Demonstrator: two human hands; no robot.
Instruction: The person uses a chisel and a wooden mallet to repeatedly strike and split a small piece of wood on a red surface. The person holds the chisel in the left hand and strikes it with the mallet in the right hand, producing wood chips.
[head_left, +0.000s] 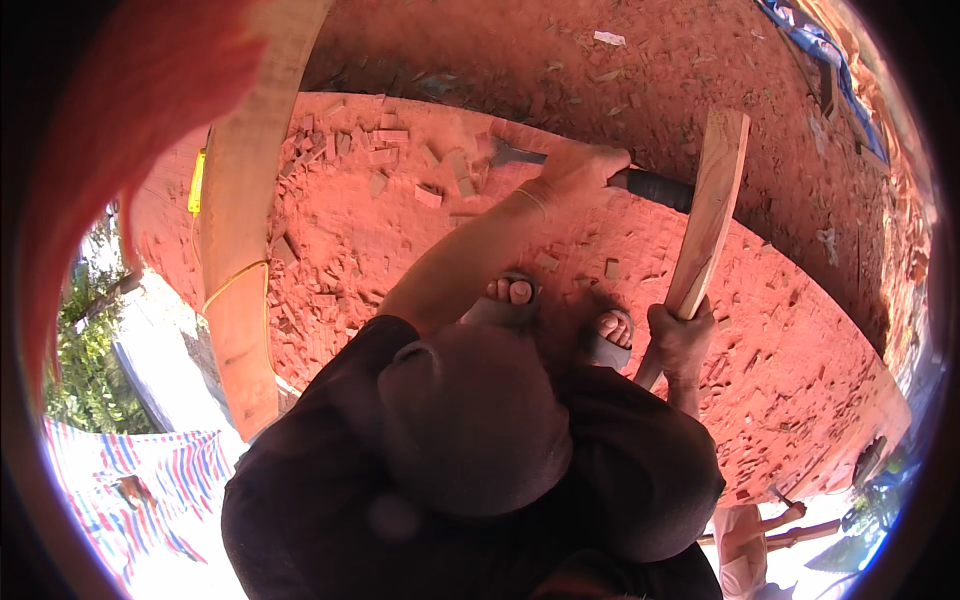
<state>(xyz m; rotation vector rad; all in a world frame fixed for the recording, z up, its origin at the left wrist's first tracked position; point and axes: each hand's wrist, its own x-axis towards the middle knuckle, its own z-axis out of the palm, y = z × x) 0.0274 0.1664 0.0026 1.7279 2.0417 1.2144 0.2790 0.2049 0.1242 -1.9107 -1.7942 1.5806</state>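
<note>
My left hand (585, 168) is closed round a dark tool, stretched out ahead of me. A flat metal end (517, 154) sticks out on its left side, and a thick black part (655, 188) reaches right to the edge of a wooden board. Whether the tool touches the board I cannot tell. My right hand (684, 335) grips that reddish-brown board (712, 205) low down; it stands tilted, its upper end away from me. My feet in sandals (510, 291) are between my hands, behind my dark-clothed knees (475, 420).
A red-brown surface (370, 230) is strewn with wood chips and small offcuts (428, 196). On the left stands a long timber (235, 270) with a yellow cord. Blurred red cloth (140, 110) hangs upper left. Another person (742, 555) works at lower right.
</note>
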